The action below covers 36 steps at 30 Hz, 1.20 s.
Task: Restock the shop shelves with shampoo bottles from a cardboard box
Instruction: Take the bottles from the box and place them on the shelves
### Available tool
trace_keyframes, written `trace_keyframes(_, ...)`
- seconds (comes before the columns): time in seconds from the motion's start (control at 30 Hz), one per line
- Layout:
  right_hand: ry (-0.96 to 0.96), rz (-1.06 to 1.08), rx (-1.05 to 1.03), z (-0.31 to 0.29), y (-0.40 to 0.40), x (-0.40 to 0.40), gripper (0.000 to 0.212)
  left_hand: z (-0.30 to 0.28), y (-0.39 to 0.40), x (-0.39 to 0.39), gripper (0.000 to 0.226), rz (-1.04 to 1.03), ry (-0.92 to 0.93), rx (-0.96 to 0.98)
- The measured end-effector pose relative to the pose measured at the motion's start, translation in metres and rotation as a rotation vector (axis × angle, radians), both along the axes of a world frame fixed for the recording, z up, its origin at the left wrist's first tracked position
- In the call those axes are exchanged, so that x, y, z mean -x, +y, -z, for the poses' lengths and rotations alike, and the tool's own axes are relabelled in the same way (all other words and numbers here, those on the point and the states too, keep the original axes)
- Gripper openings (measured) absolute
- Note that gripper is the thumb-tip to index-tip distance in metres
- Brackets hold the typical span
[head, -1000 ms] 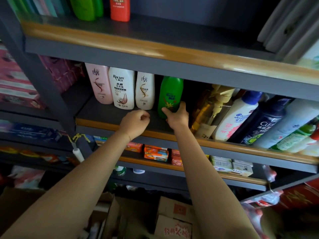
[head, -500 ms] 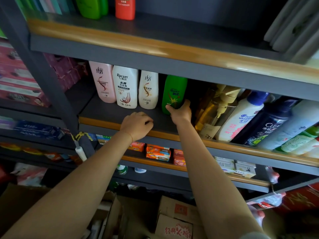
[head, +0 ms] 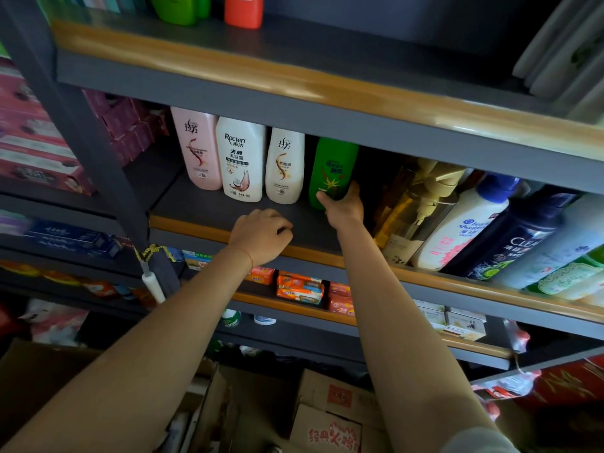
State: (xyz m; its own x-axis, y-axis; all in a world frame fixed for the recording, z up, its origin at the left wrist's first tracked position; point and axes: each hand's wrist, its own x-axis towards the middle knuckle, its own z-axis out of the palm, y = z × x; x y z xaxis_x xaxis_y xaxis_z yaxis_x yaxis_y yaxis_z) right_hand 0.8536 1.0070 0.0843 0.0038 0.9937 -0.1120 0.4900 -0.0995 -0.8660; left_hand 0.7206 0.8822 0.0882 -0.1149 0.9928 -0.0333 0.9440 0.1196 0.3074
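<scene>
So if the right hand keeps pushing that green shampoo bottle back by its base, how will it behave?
The green shampoo bottle stands upright, tall on a narrow base, so it will probably slide rather than tip while the right hand grips it low. Its glossy plastic looks stiff and likely a little slippery. The white bottle stands close beside it, so it may get nudged.

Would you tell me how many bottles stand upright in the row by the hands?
4: pink bottle leftmost, white Raclen bottle, cream bottle, then green bottle, gripped by the right hand. More may hide behind.
</scene>
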Motion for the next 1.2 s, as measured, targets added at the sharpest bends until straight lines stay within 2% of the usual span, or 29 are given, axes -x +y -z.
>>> trace_keyframes(0.17, 0.008, 0.006, 0.004, -0.004, 0.002, 0.003, 0.07, 0.0, 0.002, 0.0, 0.039, -0.004, 0.005, -0.01)
trace_keyframes(0.3, 0.018, 0.008, -0.013, -0.017, -0.015, -0.004, 0.083, 0.003, 0.002, 0.001, 0.038, 0.0, 0.004, -0.029)
trace_keyframes(0.37, 0.104, 0.042, -0.036, -0.025, -0.038, -0.008, 0.085, 0.005, 0.0, 0.002, 0.034, -0.001, -0.102, -0.13)
trace_keyframes(0.4, 0.172, 0.056, -0.059, -0.029, -0.052, -0.009, 0.079, 0.006, -0.004, 0.002, 0.031, -0.022, -0.225, -0.226)
trace_keyframes(0.47, 0.3, 0.007, -0.102, -0.037, -0.087, -0.008, 0.054, 0.004, -0.02, 0.004, 0.026, -0.104, -0.425, -0.499)
trace_keyframes(0.53, 0.393, -0.169, -0.09, -0.041, -0.124, 0.002, 0.027, 0.006, -0.049, 0.012, 0.025, -0.223, -0.446, -0.719)
trace_keyframes(0.57, 0.424, -0.274, -0.05, -0.04, -0.142, 0.01, 0.02, 0.011, -0.066, 0.019, 0.027, -0.287, -0.472, -0.742)
trace_keyframes(0.63, 0.427, -0.461, 0.073, -0.025, -0.171, 0.037, 0.014, 0.033, -0.106, 0.04, 0.027, -0.45, -0.594, -0.628)
trace_keyframes(0.7, 0.377, -0.589, 0.203, 0.003, -0.195, 0.07, 0.01, 0.071, -0.151, 0.067, 0.024, -0.619, -0.663, -0.425)
trace_keyframes(0.83, 0.151, -0.766, 0.501, 0.098, -0.252, 0.14, 0.009, 0.156, -0.27, 0.115, 0.023, -0.961, -0.64, -0.081)
trace_keyframes(0.9, 0.038, -0.84, 0.662, 0.155, -0.288, 0.169, 0.009, 0.197, -0.337, 0.13, 0.025, -1.179, -0.538, 0.028)
trace_keyframes(0.97, -0.111, -0.913, 0.775, 0.205, -0.324, 0.189, 0.01, 0.229, -0.394, 0.136, 0.039, -1.437, -0.335, 0.126)
trace_keyframes(1.03, -0.263, -0.986, 0.852, 0.249, -0.357, 0.202, 0.016, 0.247, -0.432, 0.138, 0.064, -1.646, -0.276, 0.13)
trace_keyframes(1.1, -0.387, -1.009, 0.884, 0.287, -0.38, 0.212, 0.02, 0.266, -0.457, 0.141, 0.087, -1.751, -0.362, 0.059)
trace_keyframes(1.2, -0.511, -0.993, 0.814, 0.328, -0.398, 0.223, 0.034, 0.286, -0.475, 0.144, 0.089, -1.807, -0.58, -0.193)
